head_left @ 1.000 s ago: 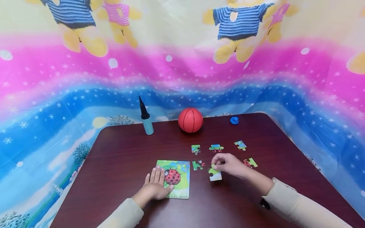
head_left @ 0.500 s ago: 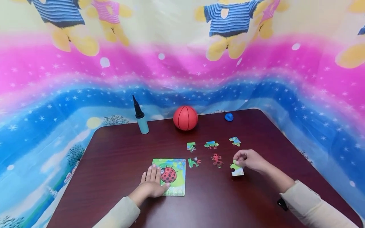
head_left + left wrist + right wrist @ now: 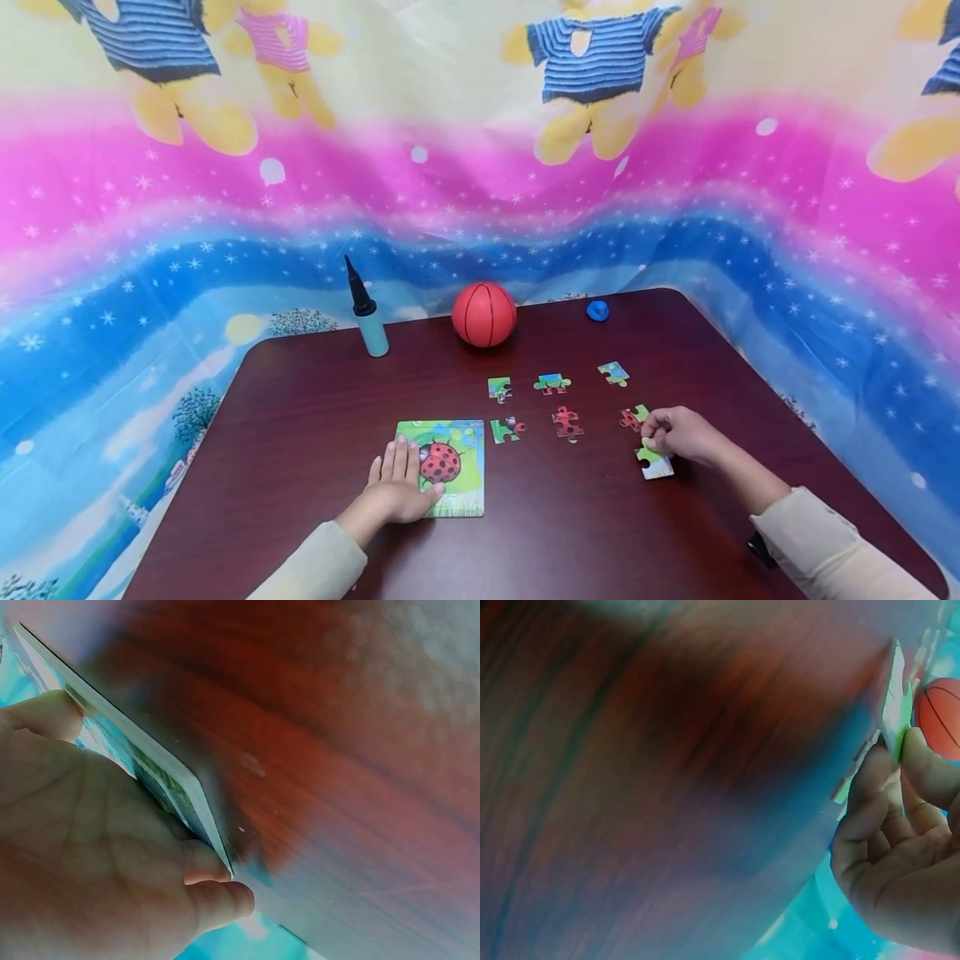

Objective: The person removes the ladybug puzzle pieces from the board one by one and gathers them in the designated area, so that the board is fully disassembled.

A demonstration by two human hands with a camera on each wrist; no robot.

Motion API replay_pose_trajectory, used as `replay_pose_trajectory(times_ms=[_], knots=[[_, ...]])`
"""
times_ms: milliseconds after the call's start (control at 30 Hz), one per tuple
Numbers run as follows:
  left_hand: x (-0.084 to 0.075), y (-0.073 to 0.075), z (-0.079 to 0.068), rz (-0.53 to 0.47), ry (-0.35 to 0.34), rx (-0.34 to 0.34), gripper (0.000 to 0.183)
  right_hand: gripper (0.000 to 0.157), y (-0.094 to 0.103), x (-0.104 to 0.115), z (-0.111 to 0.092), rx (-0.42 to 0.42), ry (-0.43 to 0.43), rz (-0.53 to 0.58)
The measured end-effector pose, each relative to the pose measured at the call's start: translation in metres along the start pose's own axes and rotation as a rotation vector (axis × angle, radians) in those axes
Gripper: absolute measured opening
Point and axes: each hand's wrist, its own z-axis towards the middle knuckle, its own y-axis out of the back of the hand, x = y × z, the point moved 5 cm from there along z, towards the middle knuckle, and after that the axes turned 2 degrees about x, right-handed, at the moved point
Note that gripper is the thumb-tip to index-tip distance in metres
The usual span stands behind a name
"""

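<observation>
My left hand (image 3: pixel 395 485) lies flat with straight fingers over the left side of a square ladybug puzzle board (image 3: pixel 461 492). In the left wrist view the board's edge (image 3: pixel 150 735) runs along the thumb and fingers. My right hand (image 3: pixel 684 435) pinches a green and white puzzle piece (image 3: pixel 657 463) between thumb and fingertips. That piece (image 3: pixel 894 701) shows nearly edge-on in the right wrist view. Just behind it lies a red and green piece (image 3: pixel 633 417), partly covered by the hand. To its left is a red spotted piece (image 3: pixel 567 423).
More puzzle pieces lie in rows: a green one with a ladybug head (image 3: pixel 507 429), and a back row of a left piece (image 3: pixel 499 388), a middle piece (image 3: pixel 552 383) and a right piece (image 3: pixel 613 373). Behind stand a hand pump (image 3: pixel 371 329), a red ball (image 3: pixel 484 315) and a small blue lump (image 3: pixel 597 311).
My right hand has carried the pinched piece rightward, from beside the board past the red spotted piece to in front of the red and green one. The left hand stays on the board.
</observation>
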Motion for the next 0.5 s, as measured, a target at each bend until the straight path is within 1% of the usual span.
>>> replay_pose_trajectory(times_ms=[133,300,367,500], knots=[[-0.0003,0.0004,-0.0006,0.0,0.0,0.004,0.095,0.007,0.0011,-0.0029,-0.0005,-0.056,0.005,-0.155],[-0.0014,0.0027,-0.0021,-0.007,-0.01,0.006,0.096,0.009,0.0005,-0.0031,-0.0004,-0.126,0.042,-0.344],[-0.0016,0.0028,-0.002,-0.002,-0.004,0.014,0.096,0.011,-0.0006,-0.0021,0.0,-0.15,0.063,-0.415],[-0.0036,0.0049,-0.004,-0.007,0.0,0.022,0.095,0.015,-0.0027,-0.0004,0.0003,-0.181,0.086,-0.526]])
